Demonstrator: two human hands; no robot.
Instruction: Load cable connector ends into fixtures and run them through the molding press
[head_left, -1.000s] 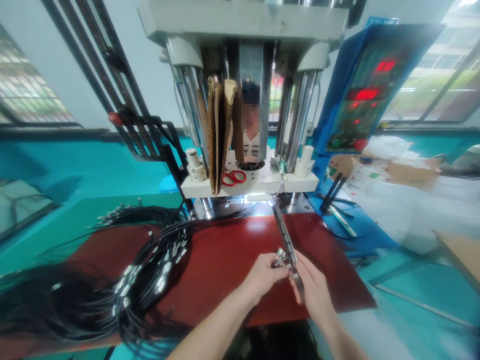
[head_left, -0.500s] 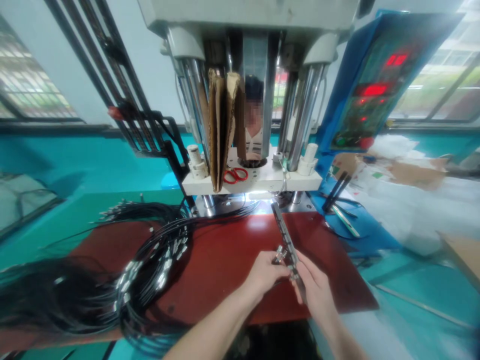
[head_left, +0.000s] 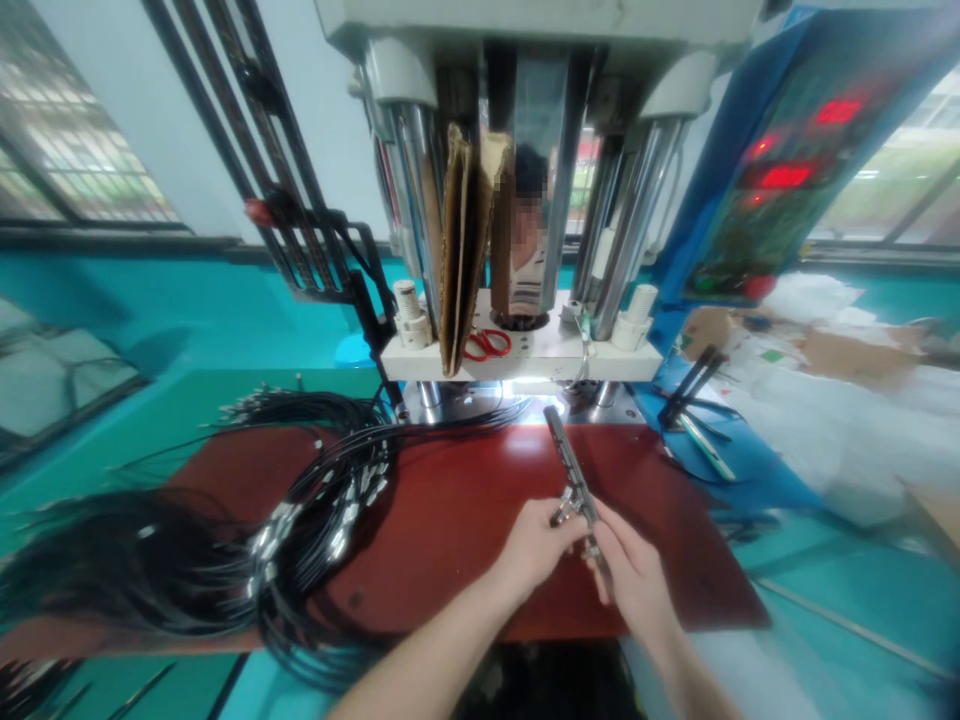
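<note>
A long, narrow dark metal bar (head_left: pixel 568 455) with small notches along it slants up and away above the red-brown board. My right hand (head_left: pixel 634 555) grips its near end, fingers wrapped beneath it and thumb along the side. My left hand (head_left: pixel 536 545) is closed at the bar's left side, with small shiny metal connectors (head_left: pixel 561 508) sticking out between thumb and fingers. Its fingertips touch or nearly touch the bar. Coiled black cables (head_left: pixel 330 500) with silvery connectors lie on the board, left of both hands.
The press (head_left: pixel 525 345) stands ahead, with red-handled scissors (head_left: pixel 487 345) and folded cardboard (head_left: pixel 459 250) on its white plate. Its blue control box (head_left: pixel 795 180) shows red digits. A cutter knife (head_left: pixel 706 447) lies on the blue shelf. The red-brown board (head_left: pixel 442 540) carries the cables.
The view has turned slightly left, so the surroundings appear further right. My left fingers have shifted a little at the bar. Both hands keep their hold.
</note>
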